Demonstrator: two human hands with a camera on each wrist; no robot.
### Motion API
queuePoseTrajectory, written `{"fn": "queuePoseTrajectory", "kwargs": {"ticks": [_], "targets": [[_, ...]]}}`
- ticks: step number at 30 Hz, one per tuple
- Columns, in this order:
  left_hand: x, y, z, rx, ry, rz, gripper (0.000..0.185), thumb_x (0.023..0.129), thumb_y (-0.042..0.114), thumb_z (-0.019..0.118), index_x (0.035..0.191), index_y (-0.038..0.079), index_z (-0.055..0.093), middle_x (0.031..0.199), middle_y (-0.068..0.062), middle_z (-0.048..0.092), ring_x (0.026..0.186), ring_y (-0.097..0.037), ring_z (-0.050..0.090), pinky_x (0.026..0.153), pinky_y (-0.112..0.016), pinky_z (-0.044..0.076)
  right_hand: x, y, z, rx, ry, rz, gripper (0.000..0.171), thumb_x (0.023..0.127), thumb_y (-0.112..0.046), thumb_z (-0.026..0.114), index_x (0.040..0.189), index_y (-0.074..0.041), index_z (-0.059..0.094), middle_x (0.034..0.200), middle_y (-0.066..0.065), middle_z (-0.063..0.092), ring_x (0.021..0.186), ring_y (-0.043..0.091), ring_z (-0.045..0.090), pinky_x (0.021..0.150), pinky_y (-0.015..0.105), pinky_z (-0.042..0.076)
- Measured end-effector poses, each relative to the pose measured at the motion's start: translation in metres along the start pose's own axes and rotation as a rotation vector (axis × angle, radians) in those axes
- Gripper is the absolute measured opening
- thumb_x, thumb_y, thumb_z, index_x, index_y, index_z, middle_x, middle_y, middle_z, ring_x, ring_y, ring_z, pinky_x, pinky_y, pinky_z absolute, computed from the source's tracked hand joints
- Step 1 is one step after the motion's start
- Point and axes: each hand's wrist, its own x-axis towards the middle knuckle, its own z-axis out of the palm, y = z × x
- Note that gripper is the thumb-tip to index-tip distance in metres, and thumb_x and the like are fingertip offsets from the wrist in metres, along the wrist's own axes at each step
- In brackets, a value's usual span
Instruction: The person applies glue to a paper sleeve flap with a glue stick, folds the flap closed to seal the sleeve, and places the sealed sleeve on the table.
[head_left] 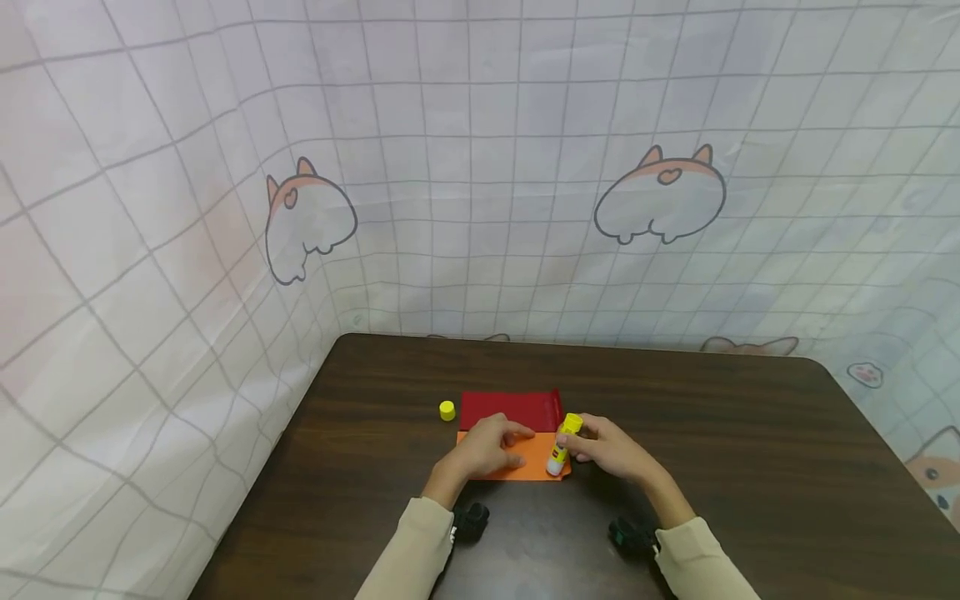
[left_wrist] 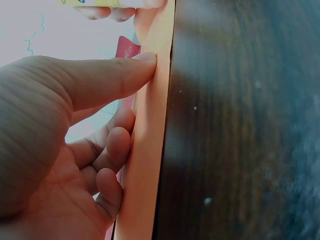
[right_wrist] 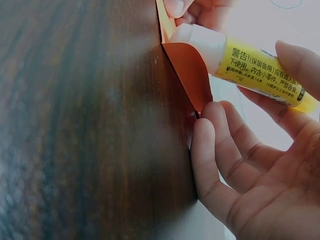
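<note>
A sheet of orange paper (head_left: 534, 457) lies on the table with a dark red sheet (head_left: 501, 408) along its far side. My left hand (head_left: 486, 448) rests on the orange paper, thumb and fingertips spread and touching its surface. A yellow glue stick (head_left: 564, 446) is pinched between thumb and fingers of my right hand (head_left: 611, 452). Its white end points down at the orange paper's right part. In the right wrist view, the paper's corner (right_wrist: 192, 70) curls up under the glue stick, and the lower fingertips (right_wrist: 205, 132) are right at the paper's edge.
A small yellow cap (head_left: 447, 411) stands on the dark wooden table (head_left: 360, 433), left of the red sheet. A white grid-patterned curtain (head_left: 480, 208) hangs behind the table and along its left side.
</note>
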Motion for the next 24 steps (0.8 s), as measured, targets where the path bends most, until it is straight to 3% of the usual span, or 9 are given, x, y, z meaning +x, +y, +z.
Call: {"fn": "queuePoseTrajectory", "kwargs": {"ticks": [24], "targets": [[0.0011,0.0035,0.0009,0.016,0.001,0.017,0.043,0.086,0.021,0.082,0.128,0.023,0.073,0.095,0.003,0.057,0.087,-0.013,0.051,0.072,-0.026,0.045,-0.0004,0.0035,-0.0001,0.011,0.029,-0.041,0.044,0.106,-0.030,0.056,0.140,-0.003,0.051,0.124,0.020,0.063,0.100,0.027,0.065,0.085,0.040,0.059]]}}
